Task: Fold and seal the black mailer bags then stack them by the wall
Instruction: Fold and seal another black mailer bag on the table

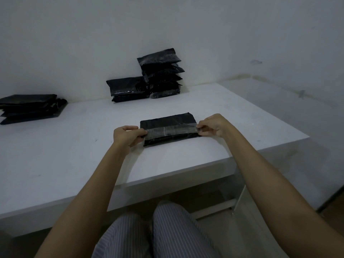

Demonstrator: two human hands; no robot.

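A black mailer bag [168, 121] lies flat on the white table [74, 155], a little in from its front edge. A pale glossy flap strip [170, 130] runs across the bag from side to side. My left hand [126, 135] pinches the strip's left end at the bag's left edge. My right hand [212, 125] pinches the right end. By the wall stand a tall stack of sealed black bags [162, 77] and a lower stack [127, 89] touching its left side.
A pile of flat black bags [30, 108] lies at the far left of the table. The table's right edge runs near the right-hand wall. My knees in striped trousers [154, 231] are under the front edge.
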